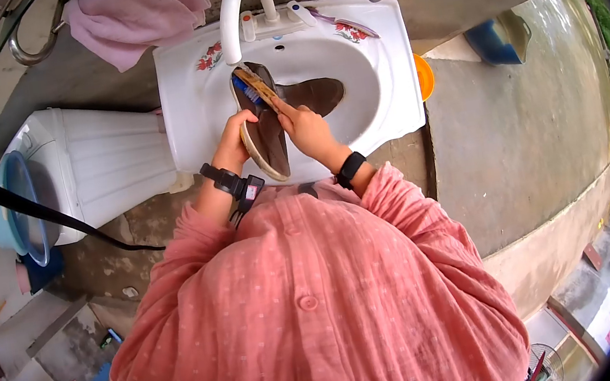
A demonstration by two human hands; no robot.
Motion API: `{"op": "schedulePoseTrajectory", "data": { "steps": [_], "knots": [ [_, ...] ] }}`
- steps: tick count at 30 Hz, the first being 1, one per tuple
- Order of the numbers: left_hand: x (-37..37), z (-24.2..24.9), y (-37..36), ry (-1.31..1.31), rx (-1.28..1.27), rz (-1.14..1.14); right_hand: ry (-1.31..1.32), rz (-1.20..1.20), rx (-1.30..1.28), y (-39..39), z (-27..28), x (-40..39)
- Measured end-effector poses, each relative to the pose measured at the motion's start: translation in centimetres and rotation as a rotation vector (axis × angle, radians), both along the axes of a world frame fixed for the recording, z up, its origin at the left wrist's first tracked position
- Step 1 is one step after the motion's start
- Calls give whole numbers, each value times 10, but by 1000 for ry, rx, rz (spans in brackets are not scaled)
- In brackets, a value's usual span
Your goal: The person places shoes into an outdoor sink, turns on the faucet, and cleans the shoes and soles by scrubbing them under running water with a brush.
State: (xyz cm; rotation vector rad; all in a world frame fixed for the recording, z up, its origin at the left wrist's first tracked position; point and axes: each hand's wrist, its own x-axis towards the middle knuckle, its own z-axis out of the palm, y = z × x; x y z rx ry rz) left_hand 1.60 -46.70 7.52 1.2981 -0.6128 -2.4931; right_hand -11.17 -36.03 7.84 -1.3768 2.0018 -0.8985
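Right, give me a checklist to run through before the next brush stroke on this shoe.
1. Shoe steadied by the left hand: ok.
2. Brush gripped by the right hand: ok, blue bristles over the shoe's far end.
3. Bristles pressing on the shoe: cannot tell.
4. Second shoe inside the sink: ok.
5. Wrists bare: not ok, a black band on the left and a black watch on the right.

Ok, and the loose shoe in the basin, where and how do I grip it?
Likely by the rounded end of the loose shoe, coming from the right: it points that way, uncovered, while the held shoe hides its other end.
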Motion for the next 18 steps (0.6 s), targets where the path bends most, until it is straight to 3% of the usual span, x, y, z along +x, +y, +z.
{"op": "schedulePoseTrajectory", "data": {
  "steps": [3, 8, 9, 11, 13, 14, 15, 17, 18],
  "knots": [
    [5, -11, -17, 21, 45, -94, 42, -19, 32, -7, -7, 5],
    [-5, 13, -3, 98, 19, 25, -12, 6, 61, 5, 12, 18],
    [9, -27, -7, 88, 31, -7, 17, 0, 106, 3, 10, 12],
    [-7, -7, 2, -22, 37, -71, 88, -67, 131, -10, -2, -4],
    [-12, -7, 5, 31, 48, -65, 49, -109, 118, -19, -16, -9],
    [-16, -1, 6, 72, 27, 8, 22, -100, -47, -18, -46, -11],
    [-20, 5, 8, 114, 9, 84, 25, -96, -49, -14, -39, -19],
    [-10, -1, 2, 145, 20, 90, -1107, -172, 145, 4, -6, -34],
    [-5, -4, 0, 170, 32, 86, -1271, -154, 121, 11, 0, -37]
  ]
}}
